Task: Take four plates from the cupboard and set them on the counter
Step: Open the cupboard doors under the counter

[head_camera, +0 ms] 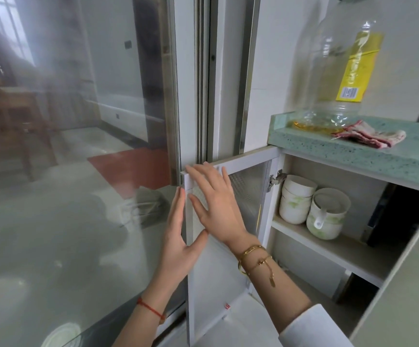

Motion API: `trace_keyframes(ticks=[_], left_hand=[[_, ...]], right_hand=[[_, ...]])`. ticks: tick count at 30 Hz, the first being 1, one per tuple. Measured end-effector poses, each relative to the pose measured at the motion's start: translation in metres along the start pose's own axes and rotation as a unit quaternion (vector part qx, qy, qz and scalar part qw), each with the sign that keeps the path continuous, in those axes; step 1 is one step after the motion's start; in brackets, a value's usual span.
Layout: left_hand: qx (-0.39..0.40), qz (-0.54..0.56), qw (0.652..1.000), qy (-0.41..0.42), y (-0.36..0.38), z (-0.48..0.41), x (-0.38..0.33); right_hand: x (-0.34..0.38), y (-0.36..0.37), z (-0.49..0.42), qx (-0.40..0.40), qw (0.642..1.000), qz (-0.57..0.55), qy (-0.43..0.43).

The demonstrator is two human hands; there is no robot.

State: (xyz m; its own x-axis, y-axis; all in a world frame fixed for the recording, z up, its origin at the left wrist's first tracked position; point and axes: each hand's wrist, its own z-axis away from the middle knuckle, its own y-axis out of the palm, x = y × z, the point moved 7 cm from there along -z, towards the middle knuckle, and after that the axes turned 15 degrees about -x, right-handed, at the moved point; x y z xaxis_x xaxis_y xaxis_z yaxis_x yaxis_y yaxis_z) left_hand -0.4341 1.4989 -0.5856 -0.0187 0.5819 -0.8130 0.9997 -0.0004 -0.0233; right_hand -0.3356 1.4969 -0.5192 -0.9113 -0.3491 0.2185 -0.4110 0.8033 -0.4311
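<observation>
The cupboard door [248, 189] under the counter stands swung wide open to the left. My left hand [178, 236] lies flat along the door's outer edge, fingers straight, thumb on the inner side. My right hand [216, 201] rests spread on the door's inner face near its top corner. Inside, on the upper shelf [333, 251], stand a stack of white bowls [296, 201] and a second stack [328, 214] with a white spoon in it. No plates show; the lower compartment is mostly hidden by my right arm.
The green speckled counter [353, 151] carries a large, nearly empty oil bottle [338, 71] with a yellow label and a crumpled pink cloth [371, 136]. A glass sliding door [78, 146] fills the left. A second cupboard door [403, 284] hangs open at the right.
</observation>
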Motion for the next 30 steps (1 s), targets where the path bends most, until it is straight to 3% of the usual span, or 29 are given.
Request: trace_keyframes(ticks=[4, 8, 11, 15, 21, 26, 30], left_hand=[[-0.056, -0.014, 0.997, 0.052, -0.002, 0.005, -0.009], [-0.117, -0.013, 0.981, 0.156, 0.009, 0.019, -0.026], [-0.045, 0.012, 0.991, 0.123, 0.046, 0.029, -0.02], [0.117, 0.036, 0.991, 0.059, 0.119, 0.046, -0.015], [0.334, 0.083, 0.939, -0.024, 0.245, 0.084, -0.032], [0.398, 0.143, 0.904, -0.066, 0.331, 0.104, -0.07], [0.433, 0.132, 0.89, -0.052, 0.386, 0.116, -0.091]], right_hand=[[-0.006, -0.01, 0.007, -0.005, 1.0, -0.025, 0.016], [-0.035, -0.052, 0.024, -0.084, 0.995, 0.005, 0.06], [-0.063, -0.097, 0.049, -0.145, 0.98, 0.081, 0.105], [-0.099, -0.156, 0.088, -0.191, 0.949, 0.19, 0.162], [-0.138, -0.244, 0.127, -0.22, 0.893, 0.324, 0.22], [-0.157, -0.308, 0.137, -0.245, 0.849, 0.4, 0.244], [-0.172, -0.337, 0.136, -0.23, 0.83, 0.429, 0.272]])
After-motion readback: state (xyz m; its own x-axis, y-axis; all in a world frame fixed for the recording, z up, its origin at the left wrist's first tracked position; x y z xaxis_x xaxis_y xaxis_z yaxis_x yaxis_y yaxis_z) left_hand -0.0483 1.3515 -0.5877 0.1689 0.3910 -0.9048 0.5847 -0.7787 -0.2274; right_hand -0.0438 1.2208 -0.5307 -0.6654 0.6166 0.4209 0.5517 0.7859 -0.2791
